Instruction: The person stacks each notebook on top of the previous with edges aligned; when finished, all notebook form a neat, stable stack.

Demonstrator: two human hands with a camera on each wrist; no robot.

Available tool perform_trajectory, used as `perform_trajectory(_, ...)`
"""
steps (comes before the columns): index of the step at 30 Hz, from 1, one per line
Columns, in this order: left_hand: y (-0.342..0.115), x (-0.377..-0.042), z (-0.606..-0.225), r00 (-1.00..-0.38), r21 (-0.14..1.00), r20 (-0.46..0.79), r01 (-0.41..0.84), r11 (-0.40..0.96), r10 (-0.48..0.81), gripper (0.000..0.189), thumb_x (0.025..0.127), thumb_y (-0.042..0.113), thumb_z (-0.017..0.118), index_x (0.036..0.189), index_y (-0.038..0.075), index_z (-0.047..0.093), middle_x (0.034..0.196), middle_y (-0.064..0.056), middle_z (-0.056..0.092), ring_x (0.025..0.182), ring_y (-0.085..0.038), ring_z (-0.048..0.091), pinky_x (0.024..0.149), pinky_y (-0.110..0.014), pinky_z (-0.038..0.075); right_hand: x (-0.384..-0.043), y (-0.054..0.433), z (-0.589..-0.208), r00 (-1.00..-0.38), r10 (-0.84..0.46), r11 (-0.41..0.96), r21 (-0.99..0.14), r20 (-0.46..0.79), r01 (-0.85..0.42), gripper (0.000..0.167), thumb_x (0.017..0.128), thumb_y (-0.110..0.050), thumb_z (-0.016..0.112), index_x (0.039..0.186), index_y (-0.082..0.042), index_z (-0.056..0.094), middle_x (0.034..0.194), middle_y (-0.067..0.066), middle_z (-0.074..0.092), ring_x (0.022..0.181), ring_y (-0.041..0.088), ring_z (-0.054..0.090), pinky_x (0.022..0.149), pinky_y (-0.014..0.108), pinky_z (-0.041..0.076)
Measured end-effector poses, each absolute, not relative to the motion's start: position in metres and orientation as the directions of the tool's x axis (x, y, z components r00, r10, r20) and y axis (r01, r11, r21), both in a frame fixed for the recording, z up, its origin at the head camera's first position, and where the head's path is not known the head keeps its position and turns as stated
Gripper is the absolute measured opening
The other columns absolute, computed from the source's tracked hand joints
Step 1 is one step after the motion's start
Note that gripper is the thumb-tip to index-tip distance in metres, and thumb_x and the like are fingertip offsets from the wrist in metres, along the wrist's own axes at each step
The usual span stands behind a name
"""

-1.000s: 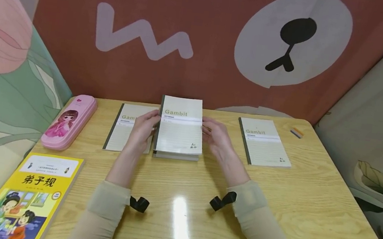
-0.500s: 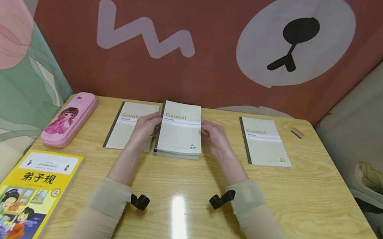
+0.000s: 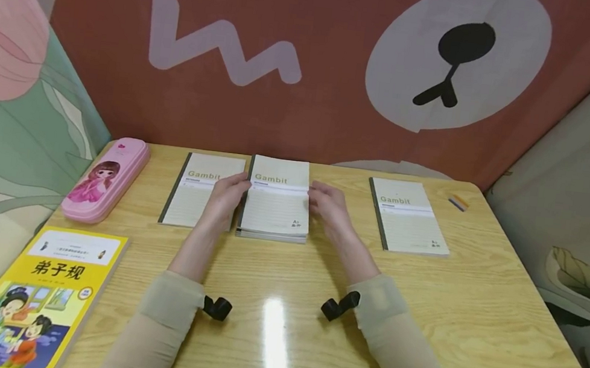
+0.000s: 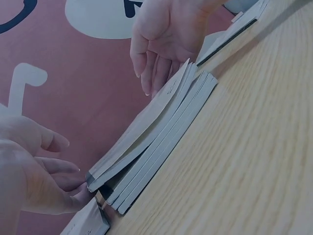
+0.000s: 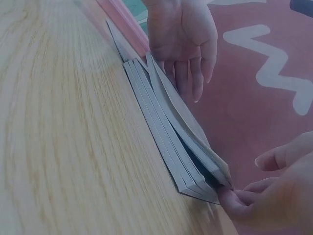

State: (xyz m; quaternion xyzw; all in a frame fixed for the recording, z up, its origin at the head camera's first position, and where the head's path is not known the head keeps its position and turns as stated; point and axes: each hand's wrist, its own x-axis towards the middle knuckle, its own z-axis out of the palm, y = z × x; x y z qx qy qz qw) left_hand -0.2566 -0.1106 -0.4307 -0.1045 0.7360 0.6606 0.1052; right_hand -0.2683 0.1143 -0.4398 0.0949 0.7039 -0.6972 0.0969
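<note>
A stack of Gambit notebooks sits mid-table near the wall, the top notebook [image 3: 275, 200] roughly lined up over the lower notebooks [image 5: 159, 132]. Both wrist views show a narrow gap under its raised side edges. My left hand [image 3: 223, 200] holds the dark-spined left edge with its fingertips; in the left wrist view one digit is right at the corner. On the opposite side, my right hand [image 3: 333, 209] holds the right edge by the fingertips. Its other fingers stand off the cover in the right wrist view. Left of the stack, my left hand partly covers another notebook [image 3: 194, 203].
A single notebook [image 3: 408, 218] and a small striped piece [image 3: 458, 203] lie to the right. At the left are a pink pencil case [image 3: 106, 181] and a yellow book [image 3: 33, 300]. The brown wall [image 3: 324, 120] rises behind the wooden table [image 3: 421, 320].
The top notebook has come down onto the stack and sits more evenly over it, its lower edge closer to the notebooks beneath. Both hands have lowered with it.
</note>
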Motion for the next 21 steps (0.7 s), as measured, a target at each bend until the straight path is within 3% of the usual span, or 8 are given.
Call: perform_trajectory(21,-0.1090,-0.2550,-0.4329,-0.953,0.919,-0.303,-0.286,0.272,0.023,0.060,0.109,0.028,0.044,0.160,0.001,0.031,0.171,-0.013,0.027,0.161,-0.030,0.019,0.133,-0.042,0.017,-0.2643,0.1135,-0.4310,-0.954,-0.037,0.153,-0.945,-0.297,0.289,0.056,0.106,-0.016,0.052,0.158,0.000,0.036,0.168,0.012,0.035,0.148,0.029,0.044,0.120,0.042,0.044)
